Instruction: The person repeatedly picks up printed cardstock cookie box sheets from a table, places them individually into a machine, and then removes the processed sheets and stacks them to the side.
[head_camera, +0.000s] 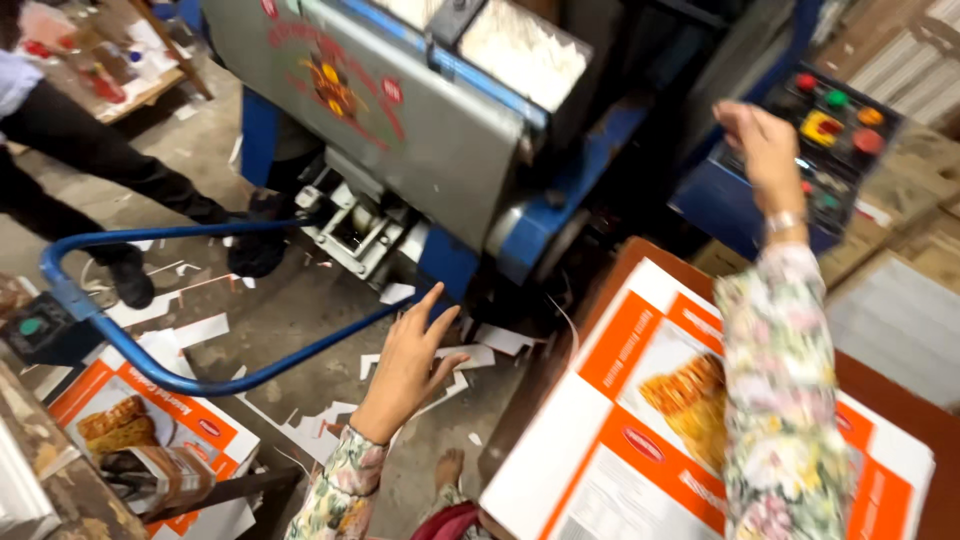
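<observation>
Two orange-and-white printed carton sheets (640, 420) lie stacked at five o'clock beneath the right sleeve; the right hand (760, 145), fingers loose, reaches the button panel (835, 130) at two o'clock; the left hand (412, 360) hovers spread, empty.

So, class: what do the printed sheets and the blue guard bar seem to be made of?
Printed sheets: likely coated cardboard; flat, stacked, smooth white and orange print. Guard bar: probably painted metal tube; bent round, blue coat with slight sheen. Right hand is raised toward the button panel.

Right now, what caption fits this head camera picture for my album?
Right hand reaches toward the button panel; left hand spreads open beside the grey press, above printed sheets.
</observation>
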